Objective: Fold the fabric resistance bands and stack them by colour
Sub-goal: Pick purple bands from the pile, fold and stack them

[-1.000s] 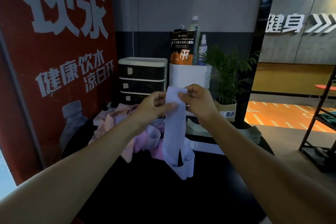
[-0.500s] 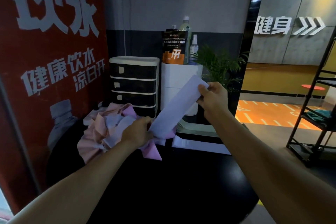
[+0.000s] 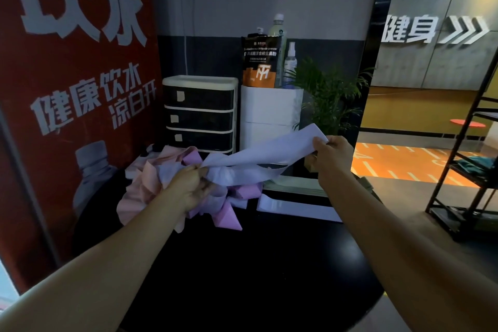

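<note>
1. A dark bench (image 3: 269, 264) carries a heap of pink and lilac bands (image 3: 145, 186) by the drawer unit (image 3: 199, 113).
2. A pale lilac band (image 3: 264, 155) stretches above the heap.
3. The left hand (image 3: 190, 187) clutches its lower end; the right hand (image 3: 332, 153) pinches its upper end.

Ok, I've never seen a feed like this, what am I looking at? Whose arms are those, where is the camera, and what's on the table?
No machine here: those are a person's bare arms, filmed by a wide-angle camera worn on the head, looking forward and down. The right hand pinches one end of a pale lavender band; the left hand grips its other end over a jumbled pile of pink and lilac bands on the black table. A flat pale band lies to the right of the pile. Behind stand a small drawer unit and a potted plant.
</note>
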`<state>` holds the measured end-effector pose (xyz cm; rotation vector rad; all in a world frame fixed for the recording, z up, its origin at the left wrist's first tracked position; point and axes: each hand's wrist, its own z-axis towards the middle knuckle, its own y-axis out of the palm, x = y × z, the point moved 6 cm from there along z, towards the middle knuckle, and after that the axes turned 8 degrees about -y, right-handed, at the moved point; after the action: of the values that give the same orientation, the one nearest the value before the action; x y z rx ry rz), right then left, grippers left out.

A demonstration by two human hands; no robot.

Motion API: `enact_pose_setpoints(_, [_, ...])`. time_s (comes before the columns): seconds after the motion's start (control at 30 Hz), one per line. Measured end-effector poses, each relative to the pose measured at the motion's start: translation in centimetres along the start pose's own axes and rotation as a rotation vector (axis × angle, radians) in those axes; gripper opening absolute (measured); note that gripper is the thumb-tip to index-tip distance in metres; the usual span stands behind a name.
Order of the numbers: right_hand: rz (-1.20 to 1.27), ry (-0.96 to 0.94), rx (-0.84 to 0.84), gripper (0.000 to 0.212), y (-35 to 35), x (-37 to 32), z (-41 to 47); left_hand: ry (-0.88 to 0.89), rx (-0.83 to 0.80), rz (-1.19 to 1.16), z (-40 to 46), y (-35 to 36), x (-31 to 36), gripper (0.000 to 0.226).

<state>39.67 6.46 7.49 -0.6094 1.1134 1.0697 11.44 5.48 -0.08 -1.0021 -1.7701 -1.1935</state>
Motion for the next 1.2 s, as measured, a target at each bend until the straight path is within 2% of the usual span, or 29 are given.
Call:
enact_pose_setpoints(0.13, [-0.005, 0.065, 0.053, 0.006, -0.9, 0.7, 0.4, 0.005, -0.090, 0.068, -1.2, 0.6, 0.1, 0.017])
enact_pose_setpoints(0.2, [-0.028, 0.096, 0.079, 0.009, -1.7, 1.3, 0.7, -0.005, -0.125, 0.159, -1.1, 0.3, 0.1, 0.017])
enact_pose_setpoints(0.27, [-0.062, 0.100, 0.076, 0.003, -2.1, 1.6, 0.8, 0.009, -0.071, 0.289, -0.7, -0.2, 0.1, 0.027])
enact_pose_setpoints(0.3, [-0.068, 0.105, 0.074, 0.003, -2.2, 1.7, 0.7, 0.016, -0.047, 0.389, -0.6, -0.3, 0.1, 0.030])
enact_pose_setpoints(0.37, [-0.069, 0.118, 0.070, 0.004, -2.2, 1.7, 0.4, 0.059, -0.017, 0.722, -0.5, -0.1, 0.0, 0.021])
enact_pose_setpoints(0.43, [-0.041, 0.125, 0.045, 0.009, -1.7, 1.5, 0.1, 0.139, -0.048, 1.030, -0.6, 0.5, -0.3, 0.026])
enact_pose_setpoints(0.47, [-0.006, 0.128, 0.008, 0.011, -1.3, 1.3, -0.1, 0.200, -0.082, 1.082, -0.8, 1.1, -0.3, 0.025])
enact_pose_setpoints(0.6, [0.144, 0.208, -0.191, 0.012, 1.6, 0.5, -1.5, 0.405, -0.185, 0.895, -3.1, 5.2, 0.9, 0.014])
enact_pose_setpoints(0.7, [0.207, 0.239, -0.325, 0.016, 3.5, -0.3, -2.9, 0.463, -0.301, 0.724, -4.8, 8.8, 1.7, 0.032])
enact_pose_setpoints(0.77, [0.206, 0.192, -0.452, 0.012, 4.6, -1.1, -3.7, 0.477, -0.360, 0.650, -5.8, 10.5, 2.0, 0.037])
enact_pose_setpoints(0.87, [0.237, 0.096, -0.579, 0.012, 5.1, -2.2, -4.0, 0.515, -0.328, 0.545, -5.9, 10.8, 2.9, 0.025])
enact_pose_setpoints(0.97, [0.172, -0.004, -0.575, 0.013, 4.7, -2.6, -3.2, 0.460, -0.317, 0.461, -5.4, 10.2, 3.4, 0.015])
enact_pose_setpoints(1.07, [0.045, -0.085, -0.519, 0.004, 4.5, -2.7, -2.6, 0.434, -0.329, 0.463, -5.6, 10.4, 3.7, 0.015])
enact_pose_setpoints(1.2, [-0.017, -0.145, -0.467, 0.014, 4.5, -3.0, -2.5, 0.408, -0.367, 0.478, -6.1, 11.1, 3.8, 0.020])
